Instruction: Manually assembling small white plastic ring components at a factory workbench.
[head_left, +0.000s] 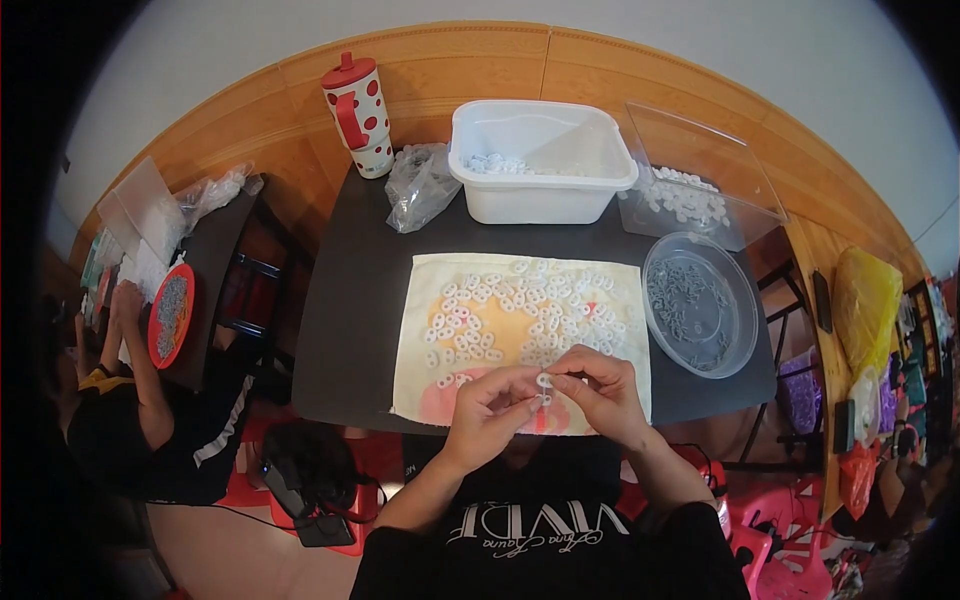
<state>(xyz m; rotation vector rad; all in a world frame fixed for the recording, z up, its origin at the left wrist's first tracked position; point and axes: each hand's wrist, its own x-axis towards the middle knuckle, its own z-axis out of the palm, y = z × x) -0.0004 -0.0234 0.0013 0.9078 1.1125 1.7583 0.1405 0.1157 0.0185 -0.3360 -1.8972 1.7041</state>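
Both hands meet over the near edge of a pale yellow patterned cloth (628,390). Between the fingertips is a small white two-holed plastic piece (545,381). My left hand (492,408) pinches it from the left, thumb and forefinger pressed together. On the other side, my right hand (607,396) grips it with bent fingers. Whether a second small part is in the fingers I cannot tell. Many similar white two-holed pieces (555,322) lie scattered over the cloth just beyond my hands. To the right, a round clear tub (738,340) holds small grey screw-like parts (680,295).
At the back of the dark table (345,330) stand a spotted tumbler (358,115), a clear plastic bag (418,185), a white bin (545,200) and a clear box (735,225) with round white parts. On the left, another person's hands (125,305) are near a red tray (183,335).
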